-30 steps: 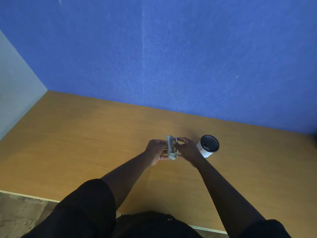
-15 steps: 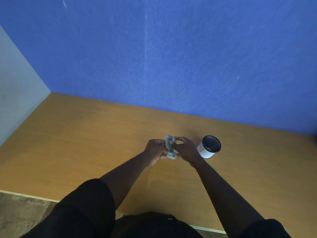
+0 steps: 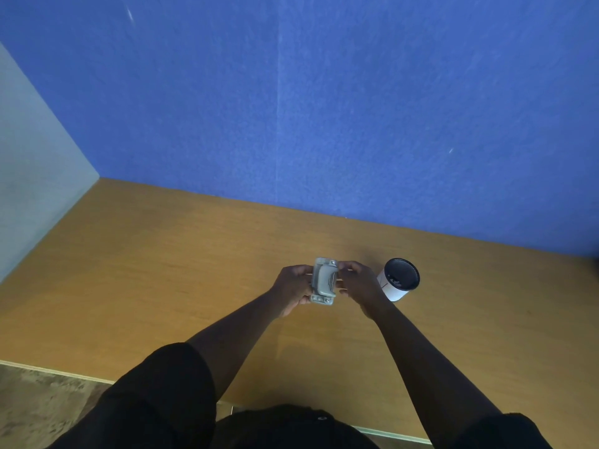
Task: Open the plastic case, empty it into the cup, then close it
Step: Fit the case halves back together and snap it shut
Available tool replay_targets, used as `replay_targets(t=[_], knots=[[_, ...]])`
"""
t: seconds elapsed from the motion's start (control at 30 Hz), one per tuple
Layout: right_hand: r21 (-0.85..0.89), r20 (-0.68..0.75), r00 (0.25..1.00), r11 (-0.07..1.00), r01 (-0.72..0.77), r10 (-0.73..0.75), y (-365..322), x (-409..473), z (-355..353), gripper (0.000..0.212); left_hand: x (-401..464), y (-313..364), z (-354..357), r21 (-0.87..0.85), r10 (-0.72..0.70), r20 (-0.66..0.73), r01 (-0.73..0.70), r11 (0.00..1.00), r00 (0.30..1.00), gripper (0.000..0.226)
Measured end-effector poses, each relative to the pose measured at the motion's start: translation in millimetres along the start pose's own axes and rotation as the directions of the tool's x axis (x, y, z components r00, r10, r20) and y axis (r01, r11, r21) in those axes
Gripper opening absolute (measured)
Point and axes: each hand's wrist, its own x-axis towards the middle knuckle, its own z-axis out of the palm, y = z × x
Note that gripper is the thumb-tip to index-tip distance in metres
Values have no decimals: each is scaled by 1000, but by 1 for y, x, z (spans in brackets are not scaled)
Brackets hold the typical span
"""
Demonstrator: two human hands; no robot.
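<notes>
Case task, big to small: wooden table against blue wall. White cup upright on table, 3 o'clock of hands, just beside right hand. Left hand grips grey plastic case at its 9 o'clock side; right hand fingers curled on 3 o'clock side. Case held above table; open or closed unclear.

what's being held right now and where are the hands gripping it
The plastic case is held above the table by both hands: the left hand grips its left long edge, the right hand its right long edge. The cup stands untouched.
</notes>
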Motion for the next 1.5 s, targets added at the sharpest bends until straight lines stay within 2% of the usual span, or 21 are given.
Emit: replay_targets(t=[0.13, 0.2, 0.33, 0.47, 0.6, 0.67, 0.77, 0.9, 1.1, 1.23, 1.43, 1.5], knots=[[87, 45, 998, 995, -40, 36, -2, -1, 3, 11, -2, 7, -2, -51, 5, -12, -5, 999, 1000, 22], [100, 58, 998, 994, -33, 27, -4, -3, 4, 8, -2, 9, -3, -20, 33, -43, -34, 999, 999, 15], [85, 79, 997, 996, -5, -2, -6, -5, 4, 7, 0, 8, -5, 60, 107, -55, -103, 993, 993, 16], [51, 88, 995, 998, 40, -44, -7, -5, 1, 8, 2, 6, -6, 40, 120, -37, -119, 992, 992, 15], [17, 37, 997, 998, 64, -65, -9, -6, 3, 17, 5, 6, -2, -89, 40, -65, -45, 995, 997, 16], [6, 97, 995, 999, 35, -36, -5, -8, 4, 19, 8, 8, -1, -182, -15, -96, -3, 983, 995, 22], [-28, 201, 979, 999, -15, 20, 6, -10, 2, 18, 12, 11, -1, -255, -91, -146, 51, 966, 985, 14], [-7, 185, 982, 999, -45, 46, 12, -10, -1, 18, 17, 10, 2, -271, -151, -165, 102, 957, 975, 15], [69, 79, 988, 988, -141, 136, 15, -7, 2, 19, 19, 4, 8, -265, -160, -61, 139, 954, 985, 28], [106, 78, 984, 980, -170, 162, 18, -6, 2, 20, 21, 1, 9, -252, -137, -57, 119, 960, 989, 24], [63, 93, 980, 981, -182, 176, 24, 0, -1, 21, 27, 3, 10, -198, -139, -87, 119, 973, 986, 25], [76, 107, 981, 983, -168, 159, 25, 3, -2, 29, 29, 2, 12, -163, -148, -80, 133, 978, 986, 28]])
